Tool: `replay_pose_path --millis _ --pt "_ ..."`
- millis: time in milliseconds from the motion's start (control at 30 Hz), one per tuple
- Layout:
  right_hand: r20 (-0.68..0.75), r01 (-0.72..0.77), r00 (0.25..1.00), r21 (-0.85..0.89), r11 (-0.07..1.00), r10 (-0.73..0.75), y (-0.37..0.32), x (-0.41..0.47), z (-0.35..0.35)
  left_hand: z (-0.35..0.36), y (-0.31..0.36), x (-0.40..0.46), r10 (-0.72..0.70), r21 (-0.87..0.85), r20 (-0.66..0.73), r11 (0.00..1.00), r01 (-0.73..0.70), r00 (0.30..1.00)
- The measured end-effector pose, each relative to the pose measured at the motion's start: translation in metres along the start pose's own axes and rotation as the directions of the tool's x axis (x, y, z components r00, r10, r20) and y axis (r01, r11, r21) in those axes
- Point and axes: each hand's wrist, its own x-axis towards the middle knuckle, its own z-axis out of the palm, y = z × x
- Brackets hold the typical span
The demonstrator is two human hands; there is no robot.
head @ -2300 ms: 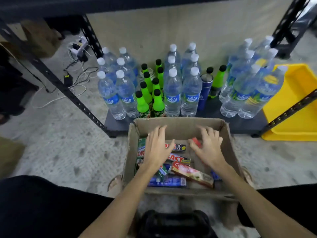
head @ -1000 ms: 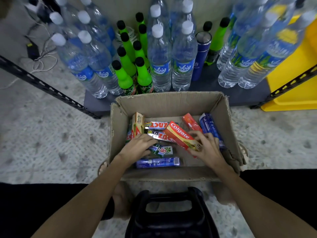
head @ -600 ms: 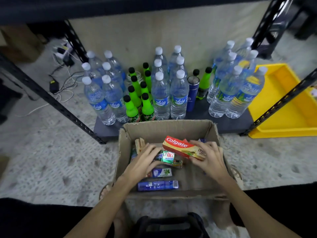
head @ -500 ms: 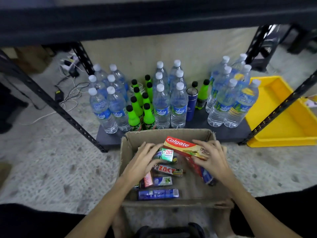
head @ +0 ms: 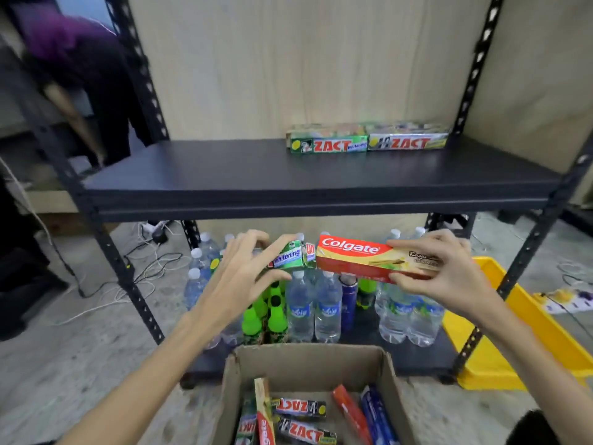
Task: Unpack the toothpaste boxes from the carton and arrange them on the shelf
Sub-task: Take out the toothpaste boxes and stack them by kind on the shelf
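Note:
My left hand (head: 239, 274) grips a green Zact whitening box (head: 290, 258) in the air, just below the front edge of the black shelf (head: 288, 181). My right hand (head: 449, 274) holds a red and gold Colgate box (head: 369, 260) beside it, end to end. Two Zact boxes (head: 369, 141) lie in a row at the back right of the shelf. The open carton (head: 308, 364) sits on the floor below my arms, with several toothpaste boxes (head: 305, 422) inside.
Water bottles (head: 314, 306) and green bottles (head: 266, 313) crowd the bottom shelf behind the carton. A yellow tray (head: 519, 335) sits on the floor at right. Black rack posts (head: 532, 239) frame both sides. Cables (head: 134, 268) lie on the floor at left, where a person bends.
Both hands have lifted out of the carton, each with a box, and risen to just below the shelf edge. The view has tilted up to the shelf.

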Motion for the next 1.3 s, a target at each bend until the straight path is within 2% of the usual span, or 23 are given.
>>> replay_pose_path --millis 233,367,700,833,933,1100,1233,1300 --pt "-0.054 0.043 0.998 0.004 0.999 -0.043 -0.017 0.057 -0.076 -0.054 0.023 0.082 0.087 0.125 -0.189 0.990 -0.064 0.978" --pt "-0.058 0.052 0.997 0.045 0.998 -0.050 -0.010 0.081 -0.101 -0.056 0.027 0.120 0.080 0.154 -0.218 0.987 -0.047 0.973" --pt "0.058 -0.082 0.995 0.014 0.997 0.081 0.047 0.142 -0.110 -0.003 0.001 0.189 -0.083 0.052 0.014 0.995 0.083 0.996" --pt "0.086 -0.119 0.989 0.028 0.992 0.116 0.067 0.155 -0.104 0.019 -0.009 0.202 -0.145 -0.095 0.042 0.984 0.149 0.989" --pt "0.123 -0.147 0.982 0.039 0.988 0.141 0.079 0.165 -0.102 0.028 -0.012 0.210 -0.112 -0.210 0.090 0.969 0.129 0.990" --pt "0.166 -0.121 0.979 -0.012 0.993 0.122 0.094 0.185 -0.101 0.042 -0.015 0.230 -0.139 -0.284 0.162 0.942 0.181 0.977" --pt "0.144 -0.023 0.988 -0.168 0.985 0.048 0.113 0.205 -0.095 0.056 -0.016 0.252 -0.137 -0.303 0.163 0.936 0.182 0.977" --pt "0.096 -0.019 0.994 -0.235 0.972 0.043 0.122 0.214 -0.093 0.063 -0.016 0.262 -0.159 -0.298 0.156 0.933 0.200 0.975"
